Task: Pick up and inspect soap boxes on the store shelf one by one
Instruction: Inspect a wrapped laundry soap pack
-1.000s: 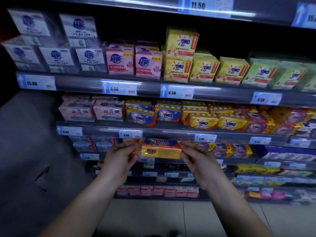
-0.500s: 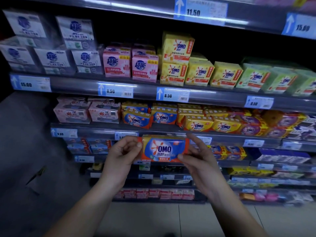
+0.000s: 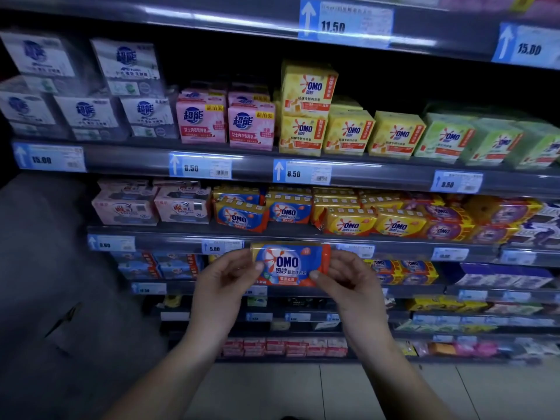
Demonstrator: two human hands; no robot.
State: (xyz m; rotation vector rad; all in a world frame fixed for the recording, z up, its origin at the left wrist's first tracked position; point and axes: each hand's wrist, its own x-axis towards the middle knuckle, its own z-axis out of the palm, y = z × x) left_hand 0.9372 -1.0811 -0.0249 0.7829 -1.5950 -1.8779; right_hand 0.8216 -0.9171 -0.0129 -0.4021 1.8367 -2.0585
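A blue, orange and yellow OMO soap pack is held up in front of the middle shelf rail, its printed front facing me. My left hand pinches its left end between thumb and fingers. My right hand pinches its right end the same way. Matching blue OMO soap packs lie on the shelf just above, beside yellow OMO packs.
The shelf rails carry blue price tags. Pink boxes, yellow boxes and green boxes stand on the upper shelf, white packs at the left. Lower shelves hold more packs. A dark wall borders the left.
The pack was turned from its yellow edge to its printed front and raised slightly. Both hands stayed on its ends. The view has tilted a little upward.
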